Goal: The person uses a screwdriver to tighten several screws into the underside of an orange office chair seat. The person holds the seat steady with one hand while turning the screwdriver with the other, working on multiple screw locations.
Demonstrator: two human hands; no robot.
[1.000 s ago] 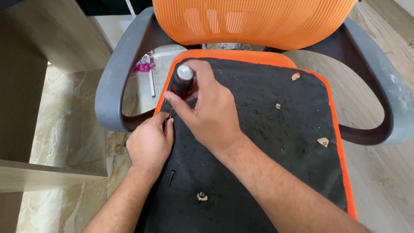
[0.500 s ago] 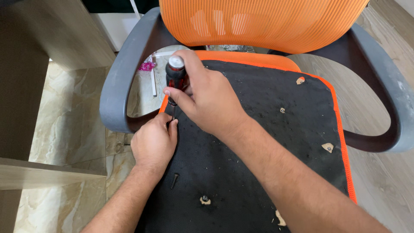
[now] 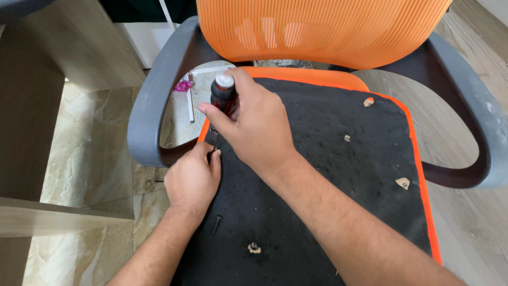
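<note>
The right hand (image 3: 254,124) grips a screwdriver (image 3: 222,95) upright; the left hand (image 3: 193,180) pinches its shaft. A loose screw (image 3: 217,224) lies nearby on the black seat (image 3: 338,159), beside the grey armrest (image 3: 151,106).

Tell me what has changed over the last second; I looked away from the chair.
Little: the camera view shifted, bringing a loose screw on the black seat into sight. The right hand still grips the screwdriver upright at the seat's edge; the left hand still steadies its tip.

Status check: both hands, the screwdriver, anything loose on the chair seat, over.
Right hand gripping screwdriver upright. Left hand steadying its tip at seat's left edge. Loose black screw lies on seat near left wrist.
</note>
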